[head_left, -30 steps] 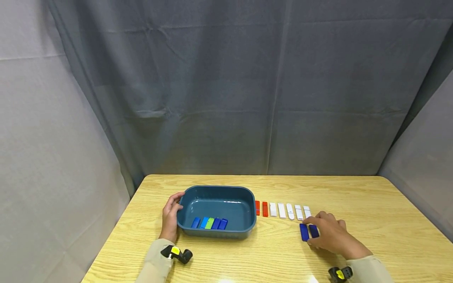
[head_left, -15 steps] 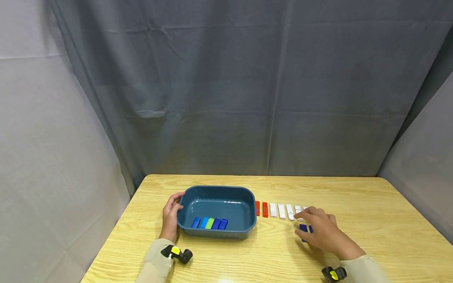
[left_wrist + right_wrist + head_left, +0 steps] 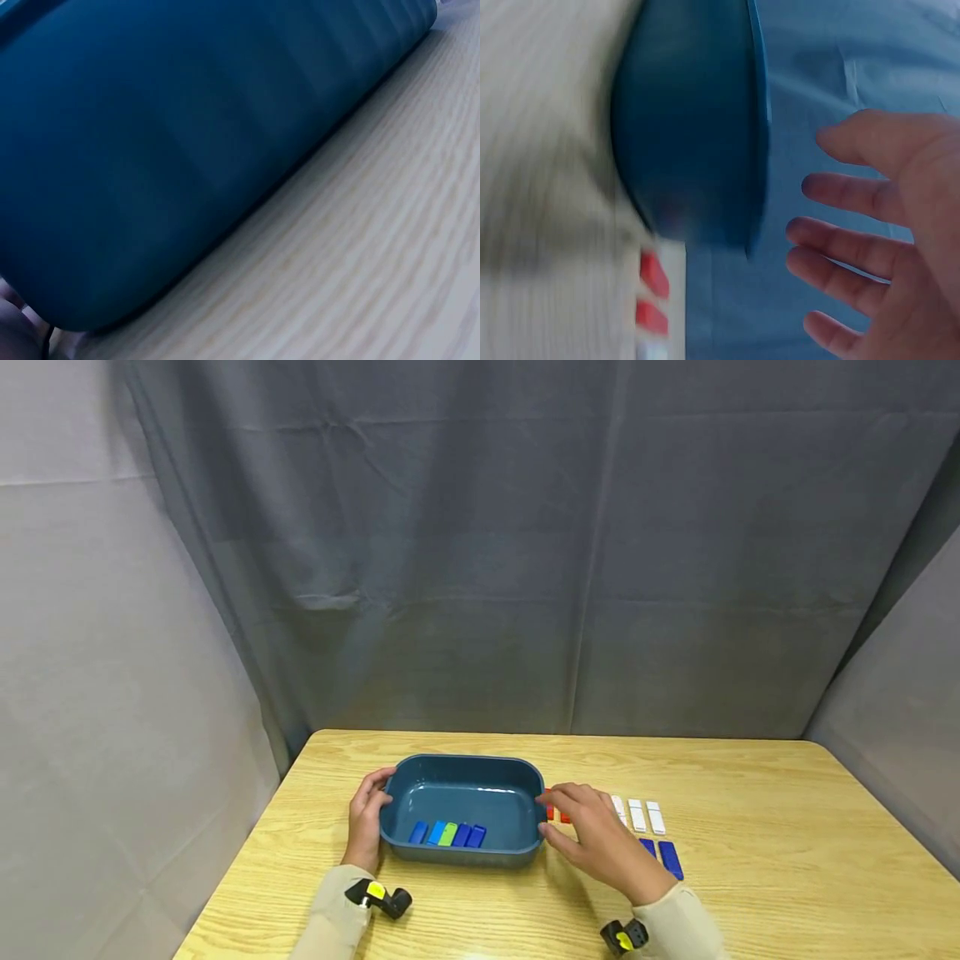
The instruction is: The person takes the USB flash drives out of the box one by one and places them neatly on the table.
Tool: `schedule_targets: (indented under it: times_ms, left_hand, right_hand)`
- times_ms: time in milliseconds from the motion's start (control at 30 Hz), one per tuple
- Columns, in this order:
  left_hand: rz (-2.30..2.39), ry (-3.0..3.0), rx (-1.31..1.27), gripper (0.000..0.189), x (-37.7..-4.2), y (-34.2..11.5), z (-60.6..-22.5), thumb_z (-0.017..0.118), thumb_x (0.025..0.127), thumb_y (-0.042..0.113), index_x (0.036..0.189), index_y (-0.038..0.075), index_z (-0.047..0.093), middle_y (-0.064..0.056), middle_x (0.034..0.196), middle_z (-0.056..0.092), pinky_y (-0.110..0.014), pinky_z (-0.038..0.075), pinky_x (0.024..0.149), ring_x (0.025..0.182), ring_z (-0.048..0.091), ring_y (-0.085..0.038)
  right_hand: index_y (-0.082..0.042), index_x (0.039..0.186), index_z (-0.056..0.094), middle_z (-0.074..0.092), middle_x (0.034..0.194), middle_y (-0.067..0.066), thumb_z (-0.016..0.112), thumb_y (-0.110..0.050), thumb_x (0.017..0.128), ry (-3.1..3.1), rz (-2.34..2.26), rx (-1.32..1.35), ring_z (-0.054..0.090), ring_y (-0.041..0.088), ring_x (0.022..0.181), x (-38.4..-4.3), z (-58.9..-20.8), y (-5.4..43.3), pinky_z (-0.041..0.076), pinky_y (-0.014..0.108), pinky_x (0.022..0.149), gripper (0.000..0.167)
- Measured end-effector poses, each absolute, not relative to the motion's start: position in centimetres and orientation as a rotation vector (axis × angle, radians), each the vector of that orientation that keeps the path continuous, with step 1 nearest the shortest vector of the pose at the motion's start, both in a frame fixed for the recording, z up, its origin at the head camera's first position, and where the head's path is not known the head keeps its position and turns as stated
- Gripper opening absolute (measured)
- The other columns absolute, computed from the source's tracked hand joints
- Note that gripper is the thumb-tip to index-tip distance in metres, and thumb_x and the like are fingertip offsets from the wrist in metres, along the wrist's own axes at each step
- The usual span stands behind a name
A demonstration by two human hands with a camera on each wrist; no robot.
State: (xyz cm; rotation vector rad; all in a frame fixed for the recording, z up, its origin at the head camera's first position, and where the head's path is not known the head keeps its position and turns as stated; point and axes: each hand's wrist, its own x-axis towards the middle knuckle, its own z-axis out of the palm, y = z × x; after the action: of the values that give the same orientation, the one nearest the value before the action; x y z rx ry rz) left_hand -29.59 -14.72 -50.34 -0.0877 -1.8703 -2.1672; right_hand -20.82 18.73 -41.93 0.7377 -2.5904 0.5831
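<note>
A dark teal plastic basin (image 3: 461, 857) stands on the wooden table. My left hand (image 3: 365, 827) holds its left end, fingers round the outside and thumb at the rim. Along the near side inside lie several small capped sticks that look like USB sticks, blue ones (image 3: 462, 835) and a green one (image 3: 447, 834). My right hand (image 3: 596, 839) is at the basin's right end, fingers spread and holding nothing. It hides part of the row of red sticks (image 3: 653, 274) and white sticks (image 3: 637, 816). Two dark blue sticks (image 3: 671, 860) lie behind its wrist.
The wooden table (image 3: 795, 827) reaches back to a grey curtain (image 3: 465, 568). Pale cloth walls (image 3: 112, 693) stand at left and right. Each wrist wears a small black camera (image 3: 377, 896).
My right hand has moved left from the two dark blue sticks, across the row of sticks, to the basin's right end. Those two sticks stay on the table. My left hand keeps its hold.
</note>
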Motion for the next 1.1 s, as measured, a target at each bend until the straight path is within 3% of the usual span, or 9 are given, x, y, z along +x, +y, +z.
schedule_targets:
  times_ms: [267,467,633,800,1000,1100]
  left_hand:
    - [-2.183,-1.858,-0.094,0.045,-29.6,-14.7,-50.5,0.043,0.081,-0.008,0.123,-0.005,0.057,-0.018,0.132,0.055,-0.025,0.033,0.098,0.128,0.045,-0.023]
    - [-2.166,-1.867,-0.091,0.044,-29.8,-14.6,-50.6,0.045,0.08,-0.006,0.122,-0.003,0.059,-0.016,0.13,0.056,-0.025,0.034,0.097,0.126,0.046,-0.021]
    - [-2.16,-1.887,-0.094,0.044,-29.7,-14.4,-50.7,0.044,0.081,-0.006,0.122,-0.003,0.059,-0.017,0.13,0.056,-0.028,0.032,0.099,0.128,0.045,-0.024]
    - [-2.154,-1.918,-0.086,0.043,-29.7,-14.4,-50.8,0.044,0.082,-0.006,0.122,-0.002,0.059,-0.015,0.131,0.057,-0.026,0.031,0.099,0.128,0.045,-0.022]
    - [-2.163,-1.894,-0.104,0.044,-29.8,-14.6,-50.8,0.046,0.081,-0.006,0.122,-0.001,0.06,-0.014,0.131,0.057,-0.022,0.033,0.098,0.129,0.045,-0.019]
    - [-2.168,-1.899,-0.104,0.044,-29.7,-14.7,-50.7,0.045,0.081,-0.005,0.123,-0.001,0.059,-0.013,0.132,0.056,-0.021,0.032,0.098,0.13,0.044,-0.018]
  right_hand:
    - [-0.014,0.108,0.069,0.064,0.109,0.0,0.067,-0.029,0.088,-2.606,0.598,0.811,0.056,0.02,0.104,-21.4,-42.8,14.1,0.041,0.046,0.092,0.025]
    - [-0.011,0.102,0.071,0.067,0.103,0.002,0.063,-0.033,0.091,-2.627,0.562,0.73,0.06,0.023,0.098,-21.6,-43.6,11.0,0.046,0.045,0.085,0.026]
    - [-0.01,0.096,0.07,0.067,0.096,0.004,0.056,-0.037,0.094,-2.697,0.501,0.662,0.06,0.024,0.088,-21.5,-44.4,8.8,0.046,0.043,0.074,0.031]
    - [-0.017,0.08,0.064,0.061,0.077,-0.004,0.046,-0.038,0.099,-2.807,0.502,0.612,0.055,0.018,0.074,-21.6,-44.6,7.6,0.041,0.04,0.066,0.033]
    - [-0.025,0.071,0.055,0.052,0.069,-0.012,0.028,-0.047,0.102,-2.901,0.489,0.607,0.055,0.019,0.075,-21.6,-44.7,7.3,0.042,0.049,0.072,0.047]
    - [-0.025,0.07,0.054,0.049,0.066,-0.012,0.025,-0.048,0.102,-2.913,0.49,0.608,0.055,0.02,0.074,-21.7,-44.8,7.3,0.042,0.049,0.073,0.049]
